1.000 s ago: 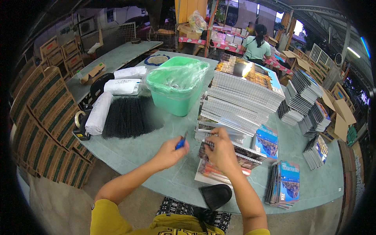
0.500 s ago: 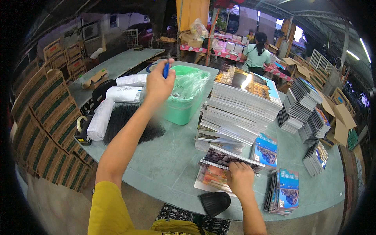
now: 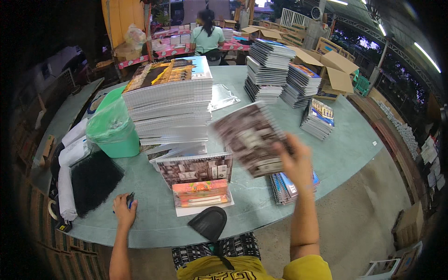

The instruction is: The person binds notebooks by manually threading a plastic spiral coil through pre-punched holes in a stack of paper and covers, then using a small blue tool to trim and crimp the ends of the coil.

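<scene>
My right hand (image 3: 295,161) grips a spiral-bound notebook (image 3: 249,140) by its right edge. The notebook has a dark sepia picture cover, is tilted, and is smeared by motion above the table. Below it, partly hidden, sits a small pile of blue-covered spiral notebooks (image 3: 282,189). My left hand (image 3: 124,212) rests on the table with its fingers closed round a small blue-and-black tool (image 3: 130,199), whose kind I cannot make out. Between my hands another sepia notebook (image 3: 196,169) leans upright behind an orange-red packet (image 3: 200,190). A black rounded pad (image 3: 208,223) lies at the near edge.
A tall stack of spiral notebooks (image 3: 170,105) stands mid-table, beside a green bin (image 3: 119,142) lined with clear plastic. More notebook stacks (image 3: 268,70) stand at the far right near open cartons (image 3: 338,70). White rolls (image 3: 66,191) lie left by black bristles (image 3: 95,179). A person (image 3: 207,39) works beyond.
The view has turned right. My left hand has come down from beside the green bin to the table with the blue tool. My right hand has lifted a notebook and moved right.
</scene>
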`<state>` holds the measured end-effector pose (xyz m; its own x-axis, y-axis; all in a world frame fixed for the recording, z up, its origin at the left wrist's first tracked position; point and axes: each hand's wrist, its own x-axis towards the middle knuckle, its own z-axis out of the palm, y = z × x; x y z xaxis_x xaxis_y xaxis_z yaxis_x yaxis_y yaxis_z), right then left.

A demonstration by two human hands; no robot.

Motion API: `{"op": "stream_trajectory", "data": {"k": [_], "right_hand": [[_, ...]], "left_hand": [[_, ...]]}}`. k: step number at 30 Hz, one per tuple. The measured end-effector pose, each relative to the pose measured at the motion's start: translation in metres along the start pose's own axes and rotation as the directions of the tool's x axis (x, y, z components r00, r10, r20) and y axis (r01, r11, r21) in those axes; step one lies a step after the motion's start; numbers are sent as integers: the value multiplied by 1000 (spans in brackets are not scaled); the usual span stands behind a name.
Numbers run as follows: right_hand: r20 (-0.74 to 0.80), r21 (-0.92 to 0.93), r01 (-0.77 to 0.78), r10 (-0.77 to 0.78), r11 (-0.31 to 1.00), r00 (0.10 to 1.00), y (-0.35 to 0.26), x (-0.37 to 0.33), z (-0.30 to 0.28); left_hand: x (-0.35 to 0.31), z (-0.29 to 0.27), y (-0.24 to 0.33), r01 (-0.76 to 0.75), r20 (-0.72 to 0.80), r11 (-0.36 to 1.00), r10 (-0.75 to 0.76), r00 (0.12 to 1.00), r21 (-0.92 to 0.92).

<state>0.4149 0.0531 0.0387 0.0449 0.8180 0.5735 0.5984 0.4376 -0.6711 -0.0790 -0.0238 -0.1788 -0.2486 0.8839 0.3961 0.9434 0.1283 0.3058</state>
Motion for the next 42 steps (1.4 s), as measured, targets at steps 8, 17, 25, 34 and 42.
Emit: {"op": "stream_trajectory", "data": {"k": [8,17,25,34,42], "right_hand": [[65,-669,0,59,743,996,114,-38,-11],[430,-473,227,-2,851,903,123,-8,97],[615,-576,484,-41,659,788,159,14,191],[734,-344,386,-11,856,679,147,44,160],[676,-442,497,-87,747,732,158,26,169]], "left_hand": [[40,-3,-25,23,-117,963,-57,992,-270],[45,-63,-57,153,-157,933,-213,964,-325],[13,-77,-26,13,-146,974,-47,988,-224],[4,-106,-5,141,-71,899,-187,980,-415],[7,-113,43,83,47,910,-70,996,-405]]}}
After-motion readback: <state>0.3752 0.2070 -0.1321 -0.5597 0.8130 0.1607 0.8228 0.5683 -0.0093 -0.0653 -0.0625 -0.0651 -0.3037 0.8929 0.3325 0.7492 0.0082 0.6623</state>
